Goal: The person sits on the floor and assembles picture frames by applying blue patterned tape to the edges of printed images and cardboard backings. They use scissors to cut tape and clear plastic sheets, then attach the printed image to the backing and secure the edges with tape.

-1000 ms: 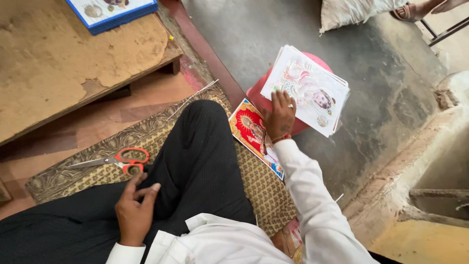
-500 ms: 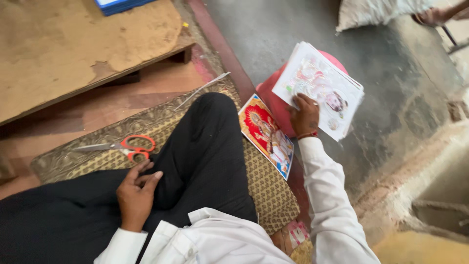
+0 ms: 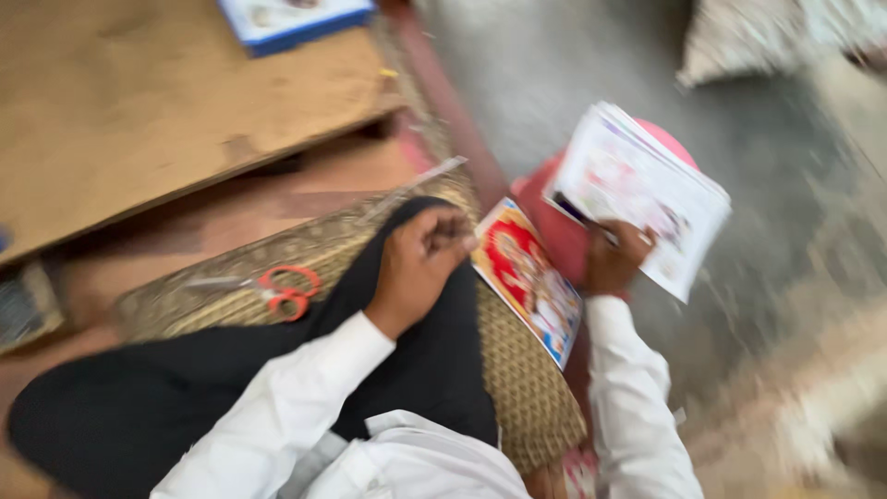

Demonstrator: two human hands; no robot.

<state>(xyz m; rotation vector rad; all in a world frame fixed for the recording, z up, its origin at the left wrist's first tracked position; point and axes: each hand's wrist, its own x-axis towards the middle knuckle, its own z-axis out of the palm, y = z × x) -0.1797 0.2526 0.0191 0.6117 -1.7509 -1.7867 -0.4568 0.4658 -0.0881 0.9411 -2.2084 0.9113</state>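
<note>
The right hand (image 3: 617, 261) is grasping a stack of printed sheets (image 3: 644, 191) over a red stool (image 3: 554, 231). The left hand (image 3: 420, 259), loosely curled and holding nothing, is resting on the knee beside a colourful print (image 3: 528, 277). Orange-handled scissors (image 3: 286, 291) are lying on the woven mat (image 3: 517, 388).

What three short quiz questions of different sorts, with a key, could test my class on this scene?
1. True or false: the right hand holds a stack of prints.
2. Which thing lies on the mat left of the knee? A) scissors B) a hammer C) a cup
3. Fill in: the left hand rests on the person's ____.

Key: 1 true; 2 A; 3 knee. One more print lies on the mat between the two hands.
</note>
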